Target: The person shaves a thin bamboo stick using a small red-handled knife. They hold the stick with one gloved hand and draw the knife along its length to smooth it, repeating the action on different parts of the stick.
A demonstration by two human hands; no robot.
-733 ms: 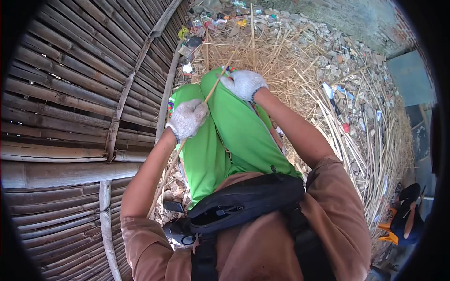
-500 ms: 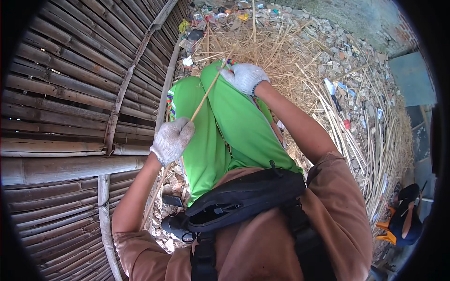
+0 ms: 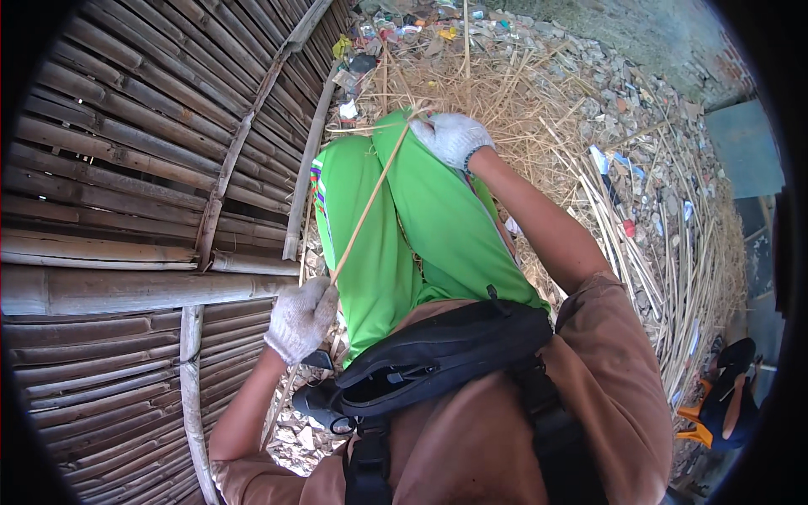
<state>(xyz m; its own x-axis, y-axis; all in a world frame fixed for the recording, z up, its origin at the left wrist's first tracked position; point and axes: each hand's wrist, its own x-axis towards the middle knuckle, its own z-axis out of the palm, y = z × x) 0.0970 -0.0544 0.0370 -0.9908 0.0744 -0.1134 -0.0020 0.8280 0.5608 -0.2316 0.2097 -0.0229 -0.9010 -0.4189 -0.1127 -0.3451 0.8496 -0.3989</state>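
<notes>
Thin, straight, tan strip (image 3: 371,199) stretched diagonally over green trousers (image 3: 450,227), between gloved left hand (image 3: 301,320) and gloved right hand (image 3: 459,140). Strip gripped by left fingers, curled tight; lower part seen below them. Far end met by right fingertips; whether pinched there cannot be told. Left fingers flanked by slatted bamboo wall (image 3: 118,185). Straw (image 3: 505,109) strewn beyond right fingers, pale sticks (image 3: 627,248) spread rightward. Black pouch (image 3: 454,353) worn below both hands.

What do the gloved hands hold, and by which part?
A thin tan stick: the left hand grips it partway along; the right hand is near its far end, grip unclear.
</notes>
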